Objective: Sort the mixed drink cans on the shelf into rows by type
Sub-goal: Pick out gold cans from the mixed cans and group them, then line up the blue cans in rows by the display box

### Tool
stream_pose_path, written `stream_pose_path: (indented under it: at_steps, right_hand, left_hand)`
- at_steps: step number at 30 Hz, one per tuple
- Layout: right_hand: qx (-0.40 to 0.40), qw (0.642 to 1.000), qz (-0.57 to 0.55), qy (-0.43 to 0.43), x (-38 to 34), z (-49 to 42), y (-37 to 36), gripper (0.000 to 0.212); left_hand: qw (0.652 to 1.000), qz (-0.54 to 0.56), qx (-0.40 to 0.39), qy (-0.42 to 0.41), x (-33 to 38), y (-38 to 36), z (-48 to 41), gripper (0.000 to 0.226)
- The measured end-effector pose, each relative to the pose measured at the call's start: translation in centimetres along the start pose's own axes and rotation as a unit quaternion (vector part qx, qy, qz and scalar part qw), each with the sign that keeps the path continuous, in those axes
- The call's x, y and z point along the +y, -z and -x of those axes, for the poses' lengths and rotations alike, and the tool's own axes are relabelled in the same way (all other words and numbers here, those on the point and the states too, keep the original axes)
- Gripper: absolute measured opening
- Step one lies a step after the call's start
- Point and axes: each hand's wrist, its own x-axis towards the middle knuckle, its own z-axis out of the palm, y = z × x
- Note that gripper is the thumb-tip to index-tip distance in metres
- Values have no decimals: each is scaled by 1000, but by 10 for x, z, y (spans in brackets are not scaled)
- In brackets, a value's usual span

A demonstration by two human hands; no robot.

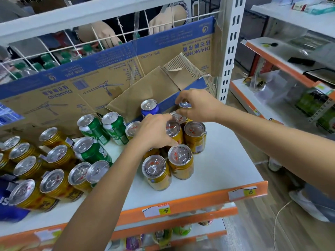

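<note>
1. Left hand [154, 132] is down in the cluster near the shelf's [226, 165] right edge, thumb and fingers round a gold can [172, 129].
2. Right hand [196, 105] pinches the blue can [185, 105] at the back right corner.
3. Green cans [114, 129] stand mid-shelf.

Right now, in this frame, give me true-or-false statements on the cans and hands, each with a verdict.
1. A blue can stands at the back beside the cardboard box. True.
2. Both hands hang clear of the cans. False: the left hand grips a gold can; the right hand pinches a back can.
3. Green cans stand left of the left hand. True.
4. The shelf's front edge is blue. False: it is orange.
</note>
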Motion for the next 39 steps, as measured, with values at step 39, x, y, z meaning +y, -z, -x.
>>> stream_pose_path:
  at_steps: [39]
  right_hand:
    - [-57, 987, 16, 149, -262, 45, -82, 30]
  left_hand:
    - [963, 112, 215, 119, -165, 12, 248, 43]
